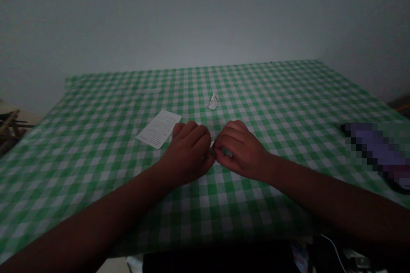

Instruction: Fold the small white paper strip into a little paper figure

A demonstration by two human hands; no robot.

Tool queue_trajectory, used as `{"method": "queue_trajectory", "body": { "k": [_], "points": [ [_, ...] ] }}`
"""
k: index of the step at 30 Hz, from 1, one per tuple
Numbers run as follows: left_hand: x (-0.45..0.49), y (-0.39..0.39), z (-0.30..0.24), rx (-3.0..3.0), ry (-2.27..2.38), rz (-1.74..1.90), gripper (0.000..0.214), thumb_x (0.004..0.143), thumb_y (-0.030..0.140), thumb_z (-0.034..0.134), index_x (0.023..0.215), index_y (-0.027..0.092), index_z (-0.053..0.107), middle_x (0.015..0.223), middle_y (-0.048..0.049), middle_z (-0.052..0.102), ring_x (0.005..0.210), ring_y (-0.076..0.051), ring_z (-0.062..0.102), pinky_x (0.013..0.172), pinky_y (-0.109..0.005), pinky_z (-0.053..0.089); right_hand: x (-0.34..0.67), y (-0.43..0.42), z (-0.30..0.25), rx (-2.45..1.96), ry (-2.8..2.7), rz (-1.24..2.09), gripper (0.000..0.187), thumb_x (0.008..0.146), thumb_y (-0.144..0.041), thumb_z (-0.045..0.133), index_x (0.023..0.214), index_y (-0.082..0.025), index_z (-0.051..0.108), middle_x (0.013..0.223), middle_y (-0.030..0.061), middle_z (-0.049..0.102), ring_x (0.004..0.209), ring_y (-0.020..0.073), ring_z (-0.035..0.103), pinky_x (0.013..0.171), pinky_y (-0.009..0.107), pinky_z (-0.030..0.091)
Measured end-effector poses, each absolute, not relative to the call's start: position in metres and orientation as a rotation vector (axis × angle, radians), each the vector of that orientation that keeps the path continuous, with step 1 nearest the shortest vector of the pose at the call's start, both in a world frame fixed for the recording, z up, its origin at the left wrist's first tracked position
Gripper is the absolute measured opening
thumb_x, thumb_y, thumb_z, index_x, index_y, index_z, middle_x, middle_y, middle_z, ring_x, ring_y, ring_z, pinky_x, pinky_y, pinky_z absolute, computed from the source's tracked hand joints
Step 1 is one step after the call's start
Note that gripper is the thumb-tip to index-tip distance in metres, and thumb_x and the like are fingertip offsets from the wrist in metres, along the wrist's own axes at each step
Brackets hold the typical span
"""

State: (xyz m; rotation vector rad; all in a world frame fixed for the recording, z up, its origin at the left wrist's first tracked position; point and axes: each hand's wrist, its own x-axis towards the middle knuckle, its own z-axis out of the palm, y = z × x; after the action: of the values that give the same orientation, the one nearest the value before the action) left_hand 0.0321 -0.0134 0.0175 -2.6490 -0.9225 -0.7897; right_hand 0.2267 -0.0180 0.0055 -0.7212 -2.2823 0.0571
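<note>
My left hand (188, 150) and right hand (241, 150) meet on counter (272, 94), fingers curled shut pinching a tiny bit (212, 152); mid-handling, I judge; next needs steady pinch.

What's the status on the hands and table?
Left hand and right hand curled, knuckles up, pinching a small piece between them; too dim to identify. Paper slip and crumpled scrap lie beyond, untouched.

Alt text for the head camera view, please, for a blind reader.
Curled left hand and right hand meet fingertip to fingertip on a green checked tablecloth. A printed paper slip lies left of them, a crumpled scrap beyond.
</note>
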Motion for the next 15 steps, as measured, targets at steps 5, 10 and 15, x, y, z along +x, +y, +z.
{"method": "queue_trajectory", "body": {
  "k": [5, 10, 15],
  "points": [
    [0.021, 0.000, 0.016, -2.635, -1.038, -0.710, 0.011, 0.075, 0.012, 0.054, 0.073, 0.020, 0.048, 0.078, -0.0050, 0.060, 0.078, -0.023, 0.049, 0.072, -0.041, 0.036, 0.235, -0.012, 0.006, -0.746, -2.213, 0.046, 0.011, 0.088, -0.013, 0.053, 0.081, -0.021, 0.054, 0.076, 0.0031, 0.063, 0.079, 0.0203, 0.055, 0.075, 0.039, 0.041],
    [0.012, 0.007, 0.021, -2.615, -1.110, -0.768, 0.011, 0.075, 0.013, 0.056, 0.073, 0.020, 0.047, 0.082, -0.0053, 0.061, 0.080, -0.023, 0.051, 0.073, -0.040, 0.035, 0.243, -0.008, 0.004, -0.768, -2.167, 0.011, 0.011, 0.086, -0.012, 0.055, 0.081, -0.021, 0.053, 0.077, 0.0031, 0.064, 0.078, 0.0201, 0.055, 0.076, 0.039, 0.042],
    [0.021, -0.005, 0.022, -2.635, -0.995, -0.873, 0.008, 0.078, 0.014, 0.057, 0.079, 0.020, 0.052, 0.087, -0.0049, 0.065, 0.082, -0.022, 0.052, 0.075, -0.041, 0.035, 0.236, -0.011, 0.004, -0.752, -2.200, 0.022, 0.010, 0.089, -0.015, 0.055, 0.082, -0.021, 0.054, 0.078, 0.0025, 0.065, 0.081, 0.0204, 0.055, 0.078, 0.039, 0.041]
  ]
}}
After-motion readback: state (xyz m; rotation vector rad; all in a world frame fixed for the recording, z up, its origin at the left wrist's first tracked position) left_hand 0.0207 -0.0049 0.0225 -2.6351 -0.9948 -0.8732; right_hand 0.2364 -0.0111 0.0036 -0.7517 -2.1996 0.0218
